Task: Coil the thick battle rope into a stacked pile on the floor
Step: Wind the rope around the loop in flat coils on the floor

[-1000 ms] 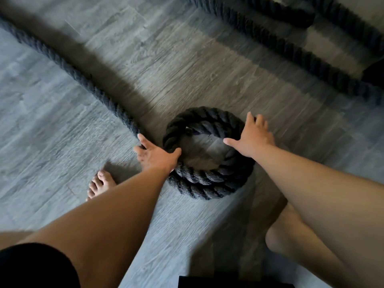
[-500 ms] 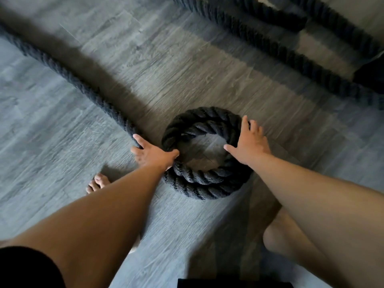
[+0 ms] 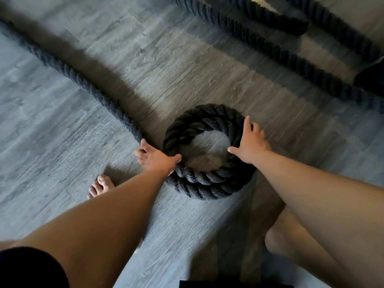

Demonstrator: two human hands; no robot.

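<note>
A thick black battle rope lies on the grey wood floor. Part of it forms a small round coil [image 3: 204,185] of about two stacked turns in the middle of the view. A long loose length [image 3: 87,86] runs from the coil's left side up to the far left. My left hand [image 3: 155,160] grips the rope where this length meets the coil. On the coil's right rim, my right hand [image 3: 250,143] rests with fingers spread, pressing the top turn.
More lengths of the same rope [image 3: 276,53] cross the floor at the top right, beside a dark object [image 3: 372,80] at the right edge. My bare left foot [image 3: 100,185] stands left of the coil, and my right knee [image 3: 291,240] is at the lower right.
The coil and both hands keep almost the same places. My right hand has shifted slightly along the coil's right rim. The view has moved a little.
</note>
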